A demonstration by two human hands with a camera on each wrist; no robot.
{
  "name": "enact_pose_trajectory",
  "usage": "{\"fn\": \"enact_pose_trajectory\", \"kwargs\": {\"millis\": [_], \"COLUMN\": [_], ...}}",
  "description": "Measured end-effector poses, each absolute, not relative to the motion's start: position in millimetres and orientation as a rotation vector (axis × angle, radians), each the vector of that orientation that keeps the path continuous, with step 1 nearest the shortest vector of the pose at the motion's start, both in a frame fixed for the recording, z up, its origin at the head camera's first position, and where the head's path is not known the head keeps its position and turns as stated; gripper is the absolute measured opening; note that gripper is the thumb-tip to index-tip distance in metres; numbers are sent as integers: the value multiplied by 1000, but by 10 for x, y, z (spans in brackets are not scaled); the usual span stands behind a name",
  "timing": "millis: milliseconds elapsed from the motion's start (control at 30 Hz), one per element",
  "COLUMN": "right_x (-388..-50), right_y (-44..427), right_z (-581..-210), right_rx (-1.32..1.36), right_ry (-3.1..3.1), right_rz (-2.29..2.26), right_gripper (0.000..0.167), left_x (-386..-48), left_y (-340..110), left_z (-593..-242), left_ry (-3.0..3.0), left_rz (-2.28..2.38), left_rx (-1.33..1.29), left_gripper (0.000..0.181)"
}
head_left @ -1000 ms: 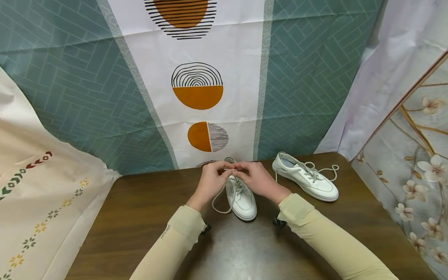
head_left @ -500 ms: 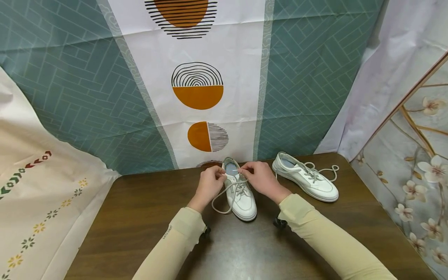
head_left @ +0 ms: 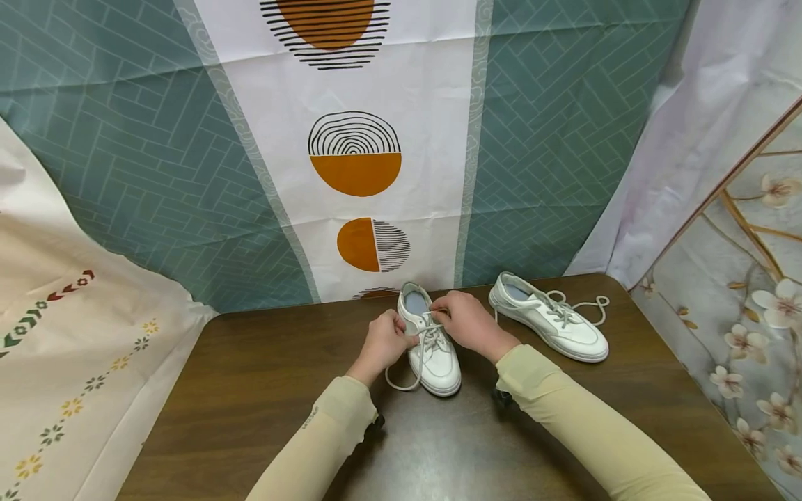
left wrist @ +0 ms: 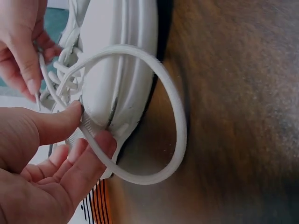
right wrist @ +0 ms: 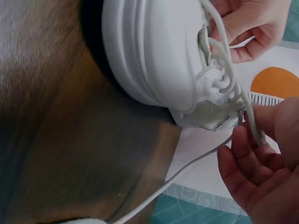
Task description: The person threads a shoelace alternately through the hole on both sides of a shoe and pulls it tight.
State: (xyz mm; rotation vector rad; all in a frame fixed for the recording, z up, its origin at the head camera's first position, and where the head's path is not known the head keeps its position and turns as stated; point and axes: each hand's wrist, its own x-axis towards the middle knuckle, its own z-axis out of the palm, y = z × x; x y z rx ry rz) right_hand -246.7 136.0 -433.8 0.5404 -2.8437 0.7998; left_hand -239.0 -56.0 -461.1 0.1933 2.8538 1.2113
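A white lace-up sneaker (head_left: pixel 440 370) lies toe toward me at the back of the table. My left hand (head_left: pixel 383 339) is at its left side; in the left wrist view, the shoelace (left wrist: pixel 180 116) passes between thumb and forefinger and hangs in a wide loop beside the shoe. Above the right side of the sneaker's tongue, my right hand (head_left: pixel 468 321) pinches a lace end, also visible in the right wrist view between thumb and curled fingers (right wrist: pixel 243 161). Crossed laces (right wrist: pixel 222 77) run over the eyelets.
A second white sneaker (head_left: pixel 560 327) stands to the right, its loose lace (head_left: pixel 592 303) spread on the brown wooden table (head_left: pixel 263 417). A patterned cloth (head_left: pixel 532 139) hangs directly behind the table. More cloths hang at left and right.
My hands were together over the shoe opening, then parted. The left hand has come down and nearer along the shoe's side. The right hand stays near the eyelets.
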Motion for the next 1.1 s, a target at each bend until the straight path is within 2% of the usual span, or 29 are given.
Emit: {"fn": "enact_pose_trajectory", "kwargs": {"millis": [367,567,733,833,1100], "right_x": [-2479,-2524,-2543,-2539,-2522], "right_y": [1362,1350,1300,1284,1283], "right_z": [-4323,-4298,-4317,-4335,-4334], "right_rx": [751,811,844,823,747], "right_ry": [-2695,-2693,-2707,-2720,-2731], "right_rz": [404,283,214,204,461], "right_gripper": [13,12,11,12,12], "left_x": [-2355,-2417,-2490,-2516,-2560], "left_y": [-434,-400,-389,-401,-455], "left_z": [-4628,-4568,-4544,-4562,-4629], "left_ry": [2831,2978,3039,3018,2904], "left_rz": [1231,1075,898,863,1206], "left_rx": [229,425,652,705,571], "left_gripper": [48,59,36,29,14]}}
